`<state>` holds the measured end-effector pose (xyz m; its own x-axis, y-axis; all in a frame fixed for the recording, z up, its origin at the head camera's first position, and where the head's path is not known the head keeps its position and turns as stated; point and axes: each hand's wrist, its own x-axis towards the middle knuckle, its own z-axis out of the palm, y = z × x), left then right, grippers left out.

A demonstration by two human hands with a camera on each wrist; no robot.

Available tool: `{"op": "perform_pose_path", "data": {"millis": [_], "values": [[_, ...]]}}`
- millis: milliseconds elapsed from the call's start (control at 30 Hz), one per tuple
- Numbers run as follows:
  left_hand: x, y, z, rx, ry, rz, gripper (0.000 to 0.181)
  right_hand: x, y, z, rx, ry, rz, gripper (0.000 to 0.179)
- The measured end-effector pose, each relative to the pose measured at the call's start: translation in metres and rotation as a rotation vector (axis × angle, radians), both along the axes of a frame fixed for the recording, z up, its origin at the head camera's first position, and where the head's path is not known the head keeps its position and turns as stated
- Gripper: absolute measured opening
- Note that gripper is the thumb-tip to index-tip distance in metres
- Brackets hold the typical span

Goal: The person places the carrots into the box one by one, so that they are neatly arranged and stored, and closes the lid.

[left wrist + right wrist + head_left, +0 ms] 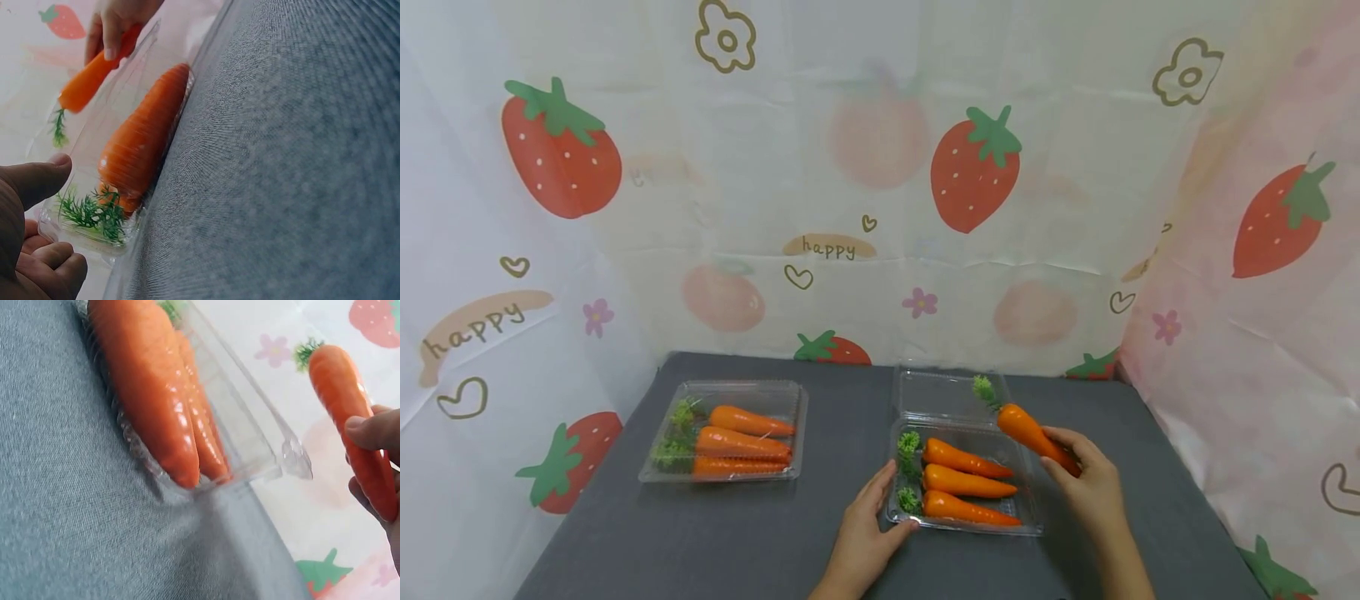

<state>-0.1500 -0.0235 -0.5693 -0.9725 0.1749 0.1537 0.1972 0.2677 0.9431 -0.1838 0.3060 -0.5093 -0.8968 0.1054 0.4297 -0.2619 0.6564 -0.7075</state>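
My right hand [1092, 485] holds an orange toy carrot [1024, 428] by its narrow end, with the fluffy green top pointing up and away to the left. The carrot hangs above the right side of a clear plastic clamshell box [1036, 521], whose lid [936, 398] is folded back. Inside that box three carrots [968, 482] lie side by side, green tops to the left. At the box's near left corner, my left hand [861, 533] rests with thumb and fingers spread against the side. In the left wrist view, its thumb [44, 178] is extended.
To the left stands a second clear box [802, 417], its lid down over several carrots [745, 443]. Both boxes are on a grey cloth-covered table [730, 542]. Curtains [880, 100] printed with strawberries enclose the back and both sides.
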Motion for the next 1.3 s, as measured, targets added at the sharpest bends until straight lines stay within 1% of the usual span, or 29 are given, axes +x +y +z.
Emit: {"op": "perform_pose_path", "data": {"millis": [167,267,633,800,1000,1200,1300], "values": [[0.000,0.000,0.001,0.002,-0.006,-0.001,0.085,-0.001,-0.005,0.003,-0.015,-0.062,0.066,0.042],[0.000,0.000,0.001,0.005,-0.007,-0.005,0.085,0.000,-0.006,0.002,-0.033,-0.083,0.108,0.042],[-0.002,-0.001,-0.002,0.007,-0.024,-0.010,0.087,-0.002,-0.012,-0.002,-0.112,-0.094,0.297,0.044],[-0.002,0.000,-0.003,0.008,-0.036,-0.012,0.088,-0.002,-0.013,-0.006,-0.168,-0.143,0.380,0.043],[-0.002,0.000,-0.002,0.013,-0.028,-0.009,0.087,-0.005,-0.016,-0.007,-0.154,-0.214,0.405,0.043],[-0.002,0.000,-0.001,0.008,-0.018,-0.004,0.086,-0.008,-0.018,-0.007,-0.120,-0.228,0.456,0.039],[-0.002,0.000,-0.001,0.003,-0.016,-0.004,0.087,-0.010,-0.019,-0.009,-0.115,-0.253,0.476,0.039]]}}
